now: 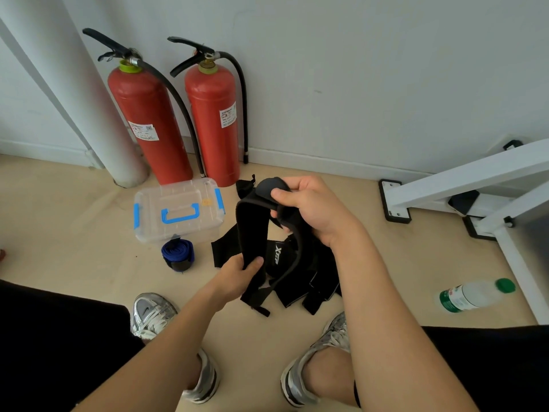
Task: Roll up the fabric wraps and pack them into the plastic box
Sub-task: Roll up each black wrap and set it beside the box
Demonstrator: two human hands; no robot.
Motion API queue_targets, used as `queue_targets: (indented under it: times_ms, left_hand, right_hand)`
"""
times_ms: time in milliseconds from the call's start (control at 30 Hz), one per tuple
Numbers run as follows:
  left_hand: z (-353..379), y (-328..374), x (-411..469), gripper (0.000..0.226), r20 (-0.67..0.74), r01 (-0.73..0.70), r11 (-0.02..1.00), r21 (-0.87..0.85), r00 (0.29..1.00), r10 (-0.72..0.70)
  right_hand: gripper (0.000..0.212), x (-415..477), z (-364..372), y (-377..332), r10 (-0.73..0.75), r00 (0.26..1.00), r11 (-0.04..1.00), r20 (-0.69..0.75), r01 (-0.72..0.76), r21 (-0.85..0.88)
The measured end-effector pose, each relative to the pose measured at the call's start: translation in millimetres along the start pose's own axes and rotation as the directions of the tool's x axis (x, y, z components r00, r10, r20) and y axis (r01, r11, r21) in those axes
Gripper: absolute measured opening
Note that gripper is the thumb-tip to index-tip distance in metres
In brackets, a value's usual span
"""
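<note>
A long black fabric wrap (251, 227) hangs between my hands above the floor. My right hand (309, 209) grips its upper end, where a small rolled part shows by the thumb. My left hand (239, 276) pinches the strap lower down. More black wraps (309, 272) lie in a loose heap on the floor beneath. A rolled blue wrap (177, 254) sits on the floor in front of the clear plastic box (148, 230), whose lid with blue latches and handle is shut.
Two red fire extinguishers (212, 120) stand against the wall behind the box, next to a white pipe (74, 84). A white metal frame (463, 191) is at the right, with a plastic bottle (472, 295) lying beside it. My shoes (151, 313) are near the heap.
</note>
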State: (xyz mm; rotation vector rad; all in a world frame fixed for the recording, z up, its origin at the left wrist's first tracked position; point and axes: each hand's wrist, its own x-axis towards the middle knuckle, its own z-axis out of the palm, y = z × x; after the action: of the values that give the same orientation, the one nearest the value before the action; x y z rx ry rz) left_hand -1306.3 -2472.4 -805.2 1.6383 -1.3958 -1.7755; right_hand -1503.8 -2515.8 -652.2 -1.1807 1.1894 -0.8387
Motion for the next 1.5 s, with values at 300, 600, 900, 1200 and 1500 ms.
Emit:
queue_targets:
  times_ms: [300,600,900,1200,1500]
  left_hand:
    - [-57.3,61.8,-18.6,0.084,-0.12,-0.391,0.898,0.203,0.9,0.419]
    - [-90.7,113.3,-39.0,0.04,0.09,-0.604,0.667,0.437,0.767,0.635]
    - [-84.7,71.6,-29.0,0.018,-0.083,-0.338,0.933,0.119,0.933,0.349]
    - [-56.4,53.5,-12.3,0.044,-0.304,-0.372,0.884,0.285,0.839,0.451]
    - [-62.3,-16.7,2.6,0.055,-0.303,-0.072,0.938,0.339,0.936,0.181]
  right_hand:
    - [0.011,10.6,30.8,8.4,0.168,0.986,0.965,0.006,-0.163,-0.207]
    - [0.04,24.2,43.9,4.4,0.185,0.976,0.977,-0.115,-0.169,0.133]
    - [0.03,13.2,24.3,-9.9,-0.044,0.999,0.882,0.006,0.036,0.47]
    - [0.032,14.1,25.0,-22.3,-0.196,0.968,0.821,-0.154,0.248,0.515]
    - [0.02,22.7,39.8,-13.2,-0.164,0.971,0.934,-0.175,0.21,0.289]
